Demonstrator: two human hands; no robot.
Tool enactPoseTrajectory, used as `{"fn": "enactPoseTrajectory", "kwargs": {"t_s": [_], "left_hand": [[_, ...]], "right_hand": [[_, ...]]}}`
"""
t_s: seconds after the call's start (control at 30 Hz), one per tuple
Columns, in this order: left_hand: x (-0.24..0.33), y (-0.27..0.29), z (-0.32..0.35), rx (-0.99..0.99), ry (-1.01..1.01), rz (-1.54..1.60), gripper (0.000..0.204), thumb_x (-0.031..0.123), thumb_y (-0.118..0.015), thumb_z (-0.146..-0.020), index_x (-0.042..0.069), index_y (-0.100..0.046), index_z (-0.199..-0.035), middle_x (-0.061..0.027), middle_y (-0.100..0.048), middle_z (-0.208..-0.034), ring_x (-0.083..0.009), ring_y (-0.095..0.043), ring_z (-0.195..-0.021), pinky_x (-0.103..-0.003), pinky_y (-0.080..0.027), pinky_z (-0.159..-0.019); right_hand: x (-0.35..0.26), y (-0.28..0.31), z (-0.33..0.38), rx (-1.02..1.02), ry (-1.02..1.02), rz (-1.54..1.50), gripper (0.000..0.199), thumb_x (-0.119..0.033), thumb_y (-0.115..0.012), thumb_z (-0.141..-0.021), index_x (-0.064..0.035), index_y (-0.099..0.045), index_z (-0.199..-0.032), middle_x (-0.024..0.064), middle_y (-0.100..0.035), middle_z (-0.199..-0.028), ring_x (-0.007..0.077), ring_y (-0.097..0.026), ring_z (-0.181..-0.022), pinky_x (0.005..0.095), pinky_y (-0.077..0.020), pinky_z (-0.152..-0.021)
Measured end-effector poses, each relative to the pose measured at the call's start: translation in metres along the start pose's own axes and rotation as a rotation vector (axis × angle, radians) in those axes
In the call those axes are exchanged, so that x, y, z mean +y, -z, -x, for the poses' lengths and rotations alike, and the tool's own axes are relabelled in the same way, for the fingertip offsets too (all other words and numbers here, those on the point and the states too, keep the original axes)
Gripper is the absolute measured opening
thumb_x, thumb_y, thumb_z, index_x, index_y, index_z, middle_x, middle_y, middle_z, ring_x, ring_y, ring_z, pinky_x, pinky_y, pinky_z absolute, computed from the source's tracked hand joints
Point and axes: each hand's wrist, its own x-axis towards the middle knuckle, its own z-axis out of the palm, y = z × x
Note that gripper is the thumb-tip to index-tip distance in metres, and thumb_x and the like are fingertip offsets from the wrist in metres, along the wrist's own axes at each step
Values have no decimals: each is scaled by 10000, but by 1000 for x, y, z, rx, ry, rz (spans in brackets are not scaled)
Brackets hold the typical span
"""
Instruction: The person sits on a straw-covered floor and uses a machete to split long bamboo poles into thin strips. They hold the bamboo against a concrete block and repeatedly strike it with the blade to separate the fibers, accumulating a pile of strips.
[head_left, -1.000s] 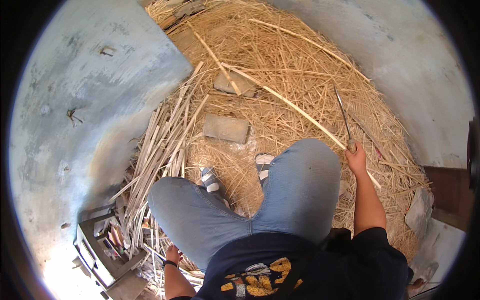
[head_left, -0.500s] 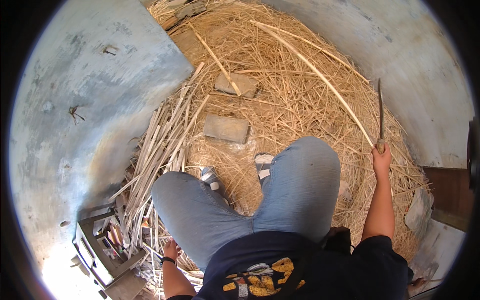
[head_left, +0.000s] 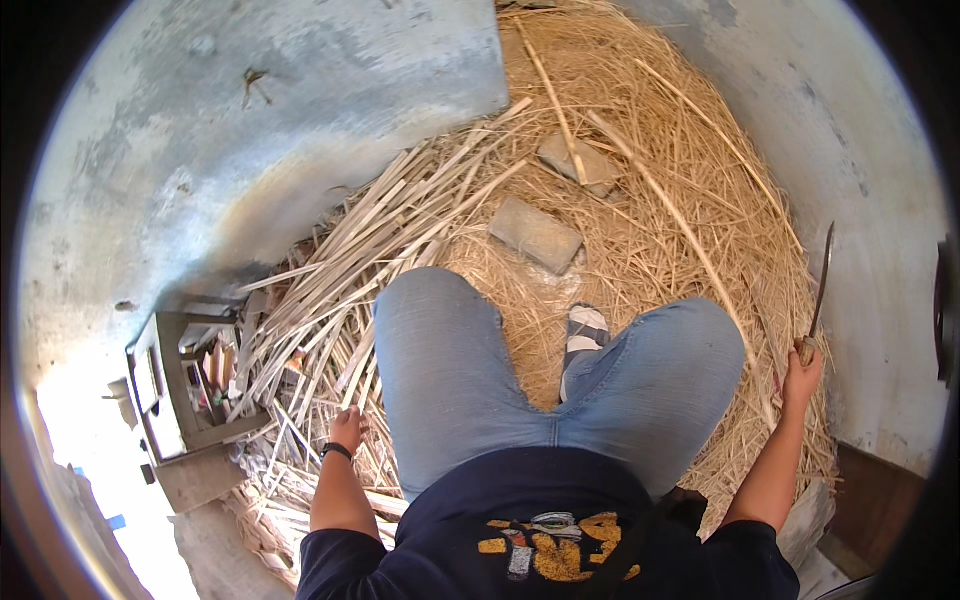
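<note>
My right hand point(head_left: 800, 378) is closed around the wooden handle of a long knife point(head_left: 824, 285), beside my right knee. Its thin, dark, slightly curved blade points up and away, close to the right wall. A long pale split strip point(head_left: 680, 215) lies on the shavings, running past my right knee to near my right forearm. On the other side, my left hand point(head_left: 347, 428) hangs by my left thigh, over loose strips. Its fingers look loosely bent and apart, with nothing visible in them. A pile of split strips point(head_left: 400, 215) spreads in front of that hand.
A stone block point(head_left: 537, 235) lies ahead of my feet, with a flat stone point(head_left: 580, 165) beyond it and a thin stick point(head_left: 550, 95) across that. Shavings point(head_left: 640, 250) cover the floor. Painted walls point(head_left: 330, 100) close in both sides. A wooden frame point(head_left: 165, 385) stands left.
My view has turned left. The pale strip has left my right hand and lies on the shavings; the knife remains held. My left hand has moved forward toward the strip pile.
</note>
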Motion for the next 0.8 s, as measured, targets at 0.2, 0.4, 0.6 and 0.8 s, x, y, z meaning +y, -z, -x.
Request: {"fn": "enactPoseTrajectory", "kwargs": {"t_s": [0.2,0.4,0.6,0.8], "left_hand": [[-42,7,-70,177,-226,-285,508,425,-630,-975,3,-630,-1257,-207,-717,-1142,-324,-686,-1083,-410,-531,-956],[15,-13,-72,236,-338,-478,595,464,-668,-921,64,-580,-1352,-264,-556,-1394,-412,-529,-1307,-473,-443,-1094],[73,-22,-75,296,-171,-616,714,445,-663,-899,105,-437,-1484,-222,-363,-1556,-432,-469,-1359,-490,-420,-1118],[83,-29,-100,208,10,-786,700,470,-637,-914,185,-420,-1515,-124,-368,-1585,-358,-438,-1412,-539,-373,-1138]], "right_hand": [[-84,-13,-26,-156,107,-119,313,-106,-686,-923,15,-647,-1209,112,-717,-1133,225,-668,-1079,355,-488,-977],[-194,-47,-37,-331,180,-347,388,-118,-683,-944,29,-574,-1286,132,-679,-1200,228,-657,-1120,356,-475,-1011],[-302,-90,-16,-457,215,-387,412,-179,-673,-965,17,-552,-1308,145,-649,-1255,214,-650,-1091,369,-497,-1017],[-350,-115,-10,-573,226,-378,418,-177,-664,-963,4,-545,-1321,126,-650,-1253,193,-644,-1074,350,-494,-1008]]}}
